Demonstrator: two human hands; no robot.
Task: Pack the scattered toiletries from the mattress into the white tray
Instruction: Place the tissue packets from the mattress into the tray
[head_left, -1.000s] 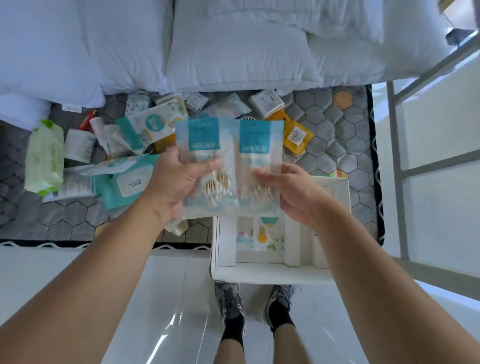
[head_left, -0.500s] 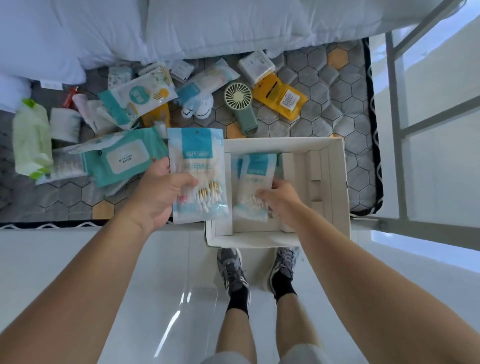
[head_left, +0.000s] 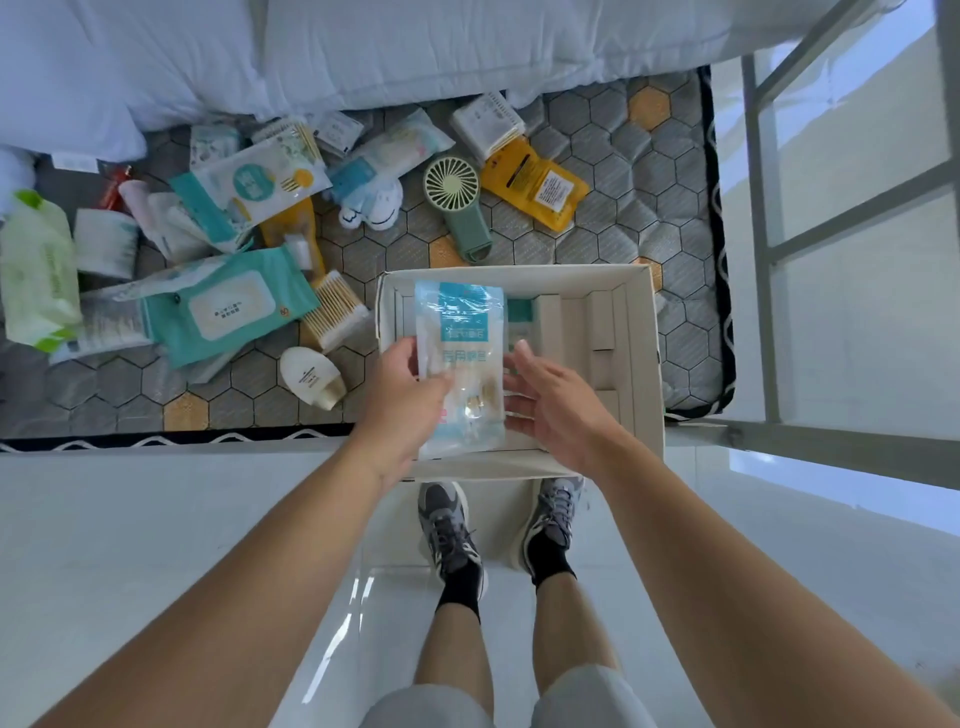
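The white tray (head_left: 641, 358) with inner dividers sits at the mattress's near edge. Over its left part my left hand (head_left: 402, 402) pinches a clear blue-topped cotton swab packet (head_left: 462, 358) by its left side. My right hand (head_left: 558, 405) hovers just right of that packet with fingers spread and relaxed, holding nothing. A second blue-topped packet (head_left: 519, 319) lies inside the tray, mostly hidden behind the held one. Scattered toiletries remain on the mattress to the left: a teal wipes pack (head_left: 228, 306), a white bottle (head_left: 311, 374), a cotton swab bundle (head_left: 335, 312).
A green hand fan (head_left: 457, 202), a yellow pouch (head_left: 537, 187), a small plush toy (head_left: 371, 205) and a green wipes pack (head_left: 36, 270) lie on the mattress (head_left: 597, 234). White pillows (head_left: 363, 47) line the far side. A metal bed frame (head_left: 763, 249) stands at right.
My right hand let go of its packet in the tray and opened. My left hand carried the other packet rightward over the tray.
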